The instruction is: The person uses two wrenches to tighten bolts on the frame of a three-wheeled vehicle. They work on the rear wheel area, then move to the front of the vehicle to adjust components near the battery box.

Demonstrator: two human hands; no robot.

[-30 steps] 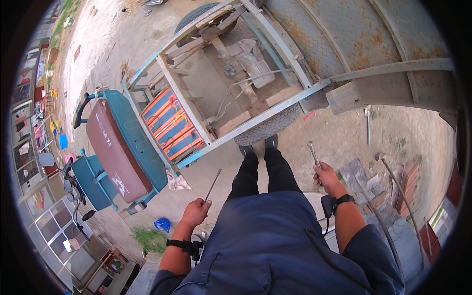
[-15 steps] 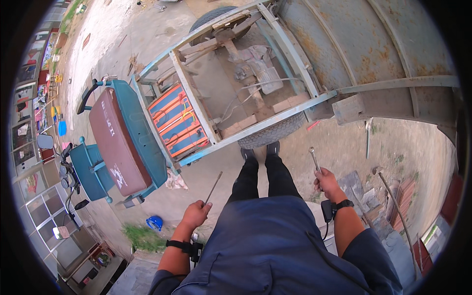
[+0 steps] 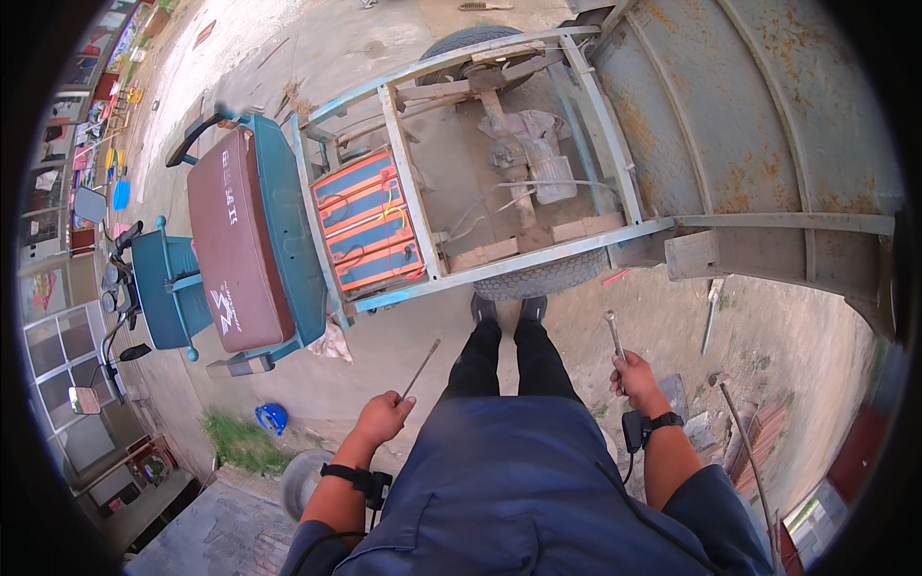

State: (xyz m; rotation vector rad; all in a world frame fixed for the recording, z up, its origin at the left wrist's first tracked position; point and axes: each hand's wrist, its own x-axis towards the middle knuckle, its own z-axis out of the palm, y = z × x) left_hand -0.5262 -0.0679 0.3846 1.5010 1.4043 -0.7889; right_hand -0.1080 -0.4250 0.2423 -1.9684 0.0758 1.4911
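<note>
My left hand [image 3: 384, 416] is closed around a thin metal rod [image 3: 423, 368], whose bare end points up and away to the right. The rod's other end is hidden in the fist. In my right hand [image 3: 634, 376] is a metal wrench [image 3: 614, 331], gripped by its shank with the ringed head upward. Both tools are held in the air, apart from the vehicle. Ahead stands a three-wheeled cargo vehicle with its pale blue frame [image 3: 538, 261] exposed. Orange-and-blue batteries [image 3: 370, 226] sit in the frame, and a motor [image 3: 554, 180] lies by the rear axle.
A rusty cargo bed [image 3: 749, 106] is tipped up at the right. The brown seat [image 3: 235, 240] is at the left, and a tyre [image 3: 543, 274] is just beyond my feet. A blue helmet [image 3: 272, 418] lies near grass [image 3: 240, 442]. A long-handled tool [image 3: 744, 432] leans at the right.
The view has turned slightly, so the vehicle's frame and batteries appear farther right. Both hands keep their hold on the rod and the wrench, nearly unmoved.
</note>
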